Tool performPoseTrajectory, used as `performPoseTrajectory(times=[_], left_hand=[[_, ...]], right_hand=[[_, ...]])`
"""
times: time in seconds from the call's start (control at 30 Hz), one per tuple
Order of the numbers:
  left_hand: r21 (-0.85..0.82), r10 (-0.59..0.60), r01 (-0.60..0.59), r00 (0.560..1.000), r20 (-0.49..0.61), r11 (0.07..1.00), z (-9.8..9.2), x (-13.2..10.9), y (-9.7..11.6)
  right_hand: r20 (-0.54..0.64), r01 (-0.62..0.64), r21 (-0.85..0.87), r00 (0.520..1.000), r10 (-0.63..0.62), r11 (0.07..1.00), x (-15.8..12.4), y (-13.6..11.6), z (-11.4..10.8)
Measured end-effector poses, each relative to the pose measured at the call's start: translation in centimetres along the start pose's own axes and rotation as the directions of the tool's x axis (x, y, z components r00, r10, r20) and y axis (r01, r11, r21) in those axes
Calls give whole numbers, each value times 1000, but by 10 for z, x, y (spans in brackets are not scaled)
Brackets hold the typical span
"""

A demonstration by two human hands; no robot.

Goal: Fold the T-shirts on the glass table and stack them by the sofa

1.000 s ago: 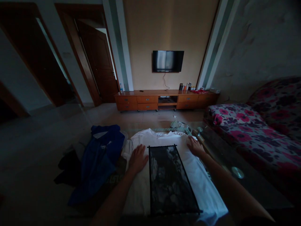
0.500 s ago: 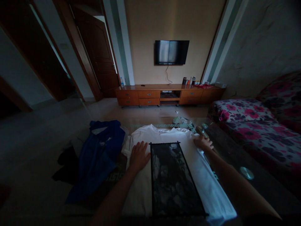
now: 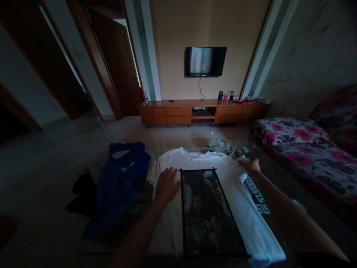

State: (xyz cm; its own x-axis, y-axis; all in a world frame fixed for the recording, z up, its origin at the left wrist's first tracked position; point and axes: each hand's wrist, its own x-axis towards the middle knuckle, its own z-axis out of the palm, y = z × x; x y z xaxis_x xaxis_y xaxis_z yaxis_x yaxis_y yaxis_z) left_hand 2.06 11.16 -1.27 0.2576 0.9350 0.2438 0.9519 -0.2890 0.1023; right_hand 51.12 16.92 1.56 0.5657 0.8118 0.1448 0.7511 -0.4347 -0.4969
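A white T-shirt (image 3: 167,223) lies spread on a glass table, its collar toward the far side. On its front is a dark rectangular print (image 3: 212,216) with black edges. My left hand (image 3: 167,184) rests flat on the shirt just left of the print, fingers spread. At the shirt's right sleeve, my right hand (image 3: 251,165) has its fingers closed on the white cloth, drawn out to the right. Blue clothing (image 3: 119,178) lies left of the shirt, with a black cloth (image 3: 83,193) beside it.
A crumpled pale bag (image 3: 216,143) lies beyond the shirt's collar. To the right stands a floral sofa (image 3: 304,152). Across the room are a long wooden cabinet (image 3: 178,111) with bottles on top and a wall television (image 3: 205,61).
My right hand has moved right, pulling the sleeve outward, and more of the table's patterned edge shows beside the shirt. My left hand stays on the shirt. The view has shifted slightly.
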Motion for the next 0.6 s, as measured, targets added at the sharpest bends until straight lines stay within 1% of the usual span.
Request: performPoseTrajectory(times=[0.1,0.13,0.17,0.2,0.23,0.27,0.3,0.33,0.37,0.4,0.43,0.47,0.53,0.6], left_hand=[[-7,4,-4,1000,1,1000,-1,-1,0],[-8,6,-6,1000,-4,1000,-1,-1,0],[-9,8,-8,1000,-8,1000,-1,-1,0],[-8,9,-9,1000,-11,1000,0,-1,0],[-7,6,-6,1000,-16,1000,0,-1,0],[-4,7,-7,1000,-20,1000,0,-1,0],[-2,6,-6,1000,-22,1000,0,-1,0],[0,6,-6,1000,-22,1000,0,-1,0],[2,6,-6,1000,-20,1000,-1,-2,0],[3,5,-4,1000,-21,1000,-1,-2,1],[4,6,-5,1000,-22,1000,-1,-2,0],[4,7,-7,1000,-23,1000,0,-3,0],[3,8,-8,1000,-29,1000,1,-3,0],[2,9,-9,999,-37,1000,3,-3,-1]], right_hand=[[-15,-112,-50,994,111,992,-4,7,-10],[-44,-135,-91,990,131,987,-8,5,-11],[-79,-136,-145,989,126,980,-13,0,-12],[-108,-107,-207,990,86,973,-18,-7,-11],[-113,-39,-267,994,9,963,-23,-18,-9],[-81,69,-311,992,-99,948,-27,-32,-6],[-10,205,-321,976,-220,925,-30,-47,-1],[80,337,-297,941,-328,893,-32,-63,4],[168,436,-251,899,-404,864,-33,-80,11],[239,492,-204,863,-444,846,-32,-95,18],[283,517,-172,842,-460,839,-30,-110,25],[310,519,-156,833,-458,840,-27,-122,33],[328,491,-164,845,-422,856,-18,-141,48],[335,452,-190,864,-375,872,-8,-154,60]])
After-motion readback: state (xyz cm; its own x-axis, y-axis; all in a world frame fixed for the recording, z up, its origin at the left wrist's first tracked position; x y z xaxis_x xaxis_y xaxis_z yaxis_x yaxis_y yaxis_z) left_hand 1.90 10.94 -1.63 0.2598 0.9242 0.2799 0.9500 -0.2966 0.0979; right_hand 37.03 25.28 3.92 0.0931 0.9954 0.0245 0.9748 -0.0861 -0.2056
